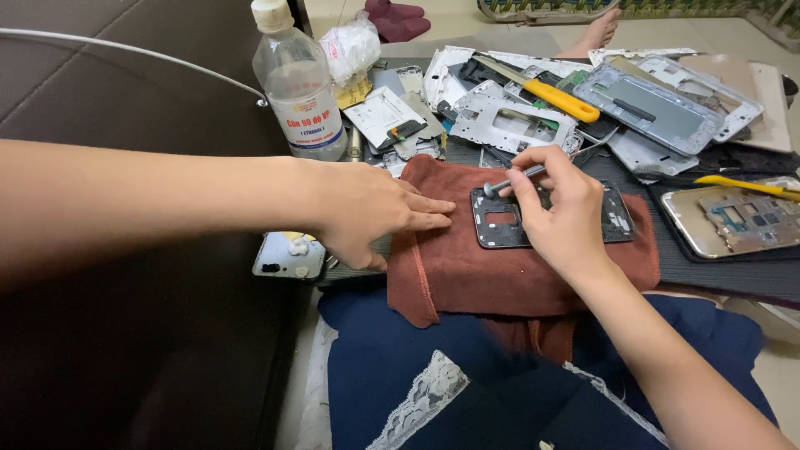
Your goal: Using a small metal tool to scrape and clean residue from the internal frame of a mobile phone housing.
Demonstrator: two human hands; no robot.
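Note:
A dark phone frame (500,229) lies flat on a rust-red cloth (467,271). My right hand (562,208) rests over the frame's middle and pinches a small grey screwdriver (510,181), whose round cap points left. My left hand (375,215) lies palm down at the cloth's left edge, fingers stretched toward the frame, holding nothing. The right part of the frame (621,221) shows past my right hand.
A clear plastic bottle (297,83) stands behind my left hand. Several phone frames and back covers (658,104) are piled at the back, with a yellow-handled tool (560,100). Another phone body (742,218) sits on a dark tray at right. A small white part (287,256) lies at left.

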